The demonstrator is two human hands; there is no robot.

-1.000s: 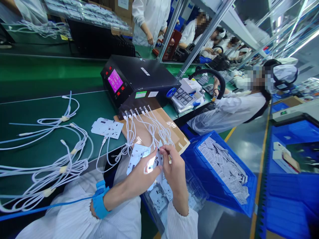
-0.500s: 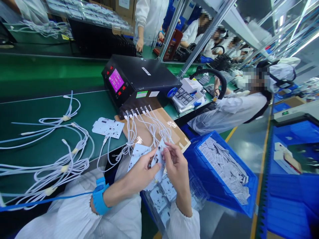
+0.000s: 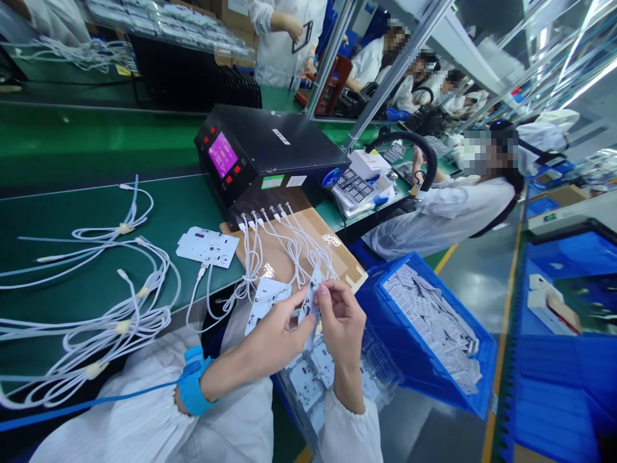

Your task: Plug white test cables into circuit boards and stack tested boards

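Between my two hands is a small white circuit board point(image 3: 312, 297), tilted nearly on edge. My left hand point(image 3: 277, 331), with a blue wrist strap point(image 3: 193, 381) on its wrist, grips the board's near side between thumb and fingers. The thumb and fingers of my right hand point(image 3: 341, 315) pinch its right edge; whatever else they hold is hidden. Just left of it, another white board point(image 3: 268, 299) lies by the cardboard. On the green table a third white board point(image 3: 207, 247) has a white cable point(image 3: 201, 272) at its lower edge. Below my hands sits a clear tray point(image 3: 380, 366) with several boards.
A black tester point(image 3: 284, 138) with a lit pink screen stands on the cardboard point(image 3: 332, 241), white cables running from its front. Bundled white cables point(image 3: 144, 308) cover the table's left. A blue bin point(image 3: 434, 334) of flat pieces is at right. Co-workers sit and stand beyond.
The board in my hands has turned more edge-on, and my right hand has shifted slightly. Across the bench, a standing co-worker's hand has risen, holding a dark frame.
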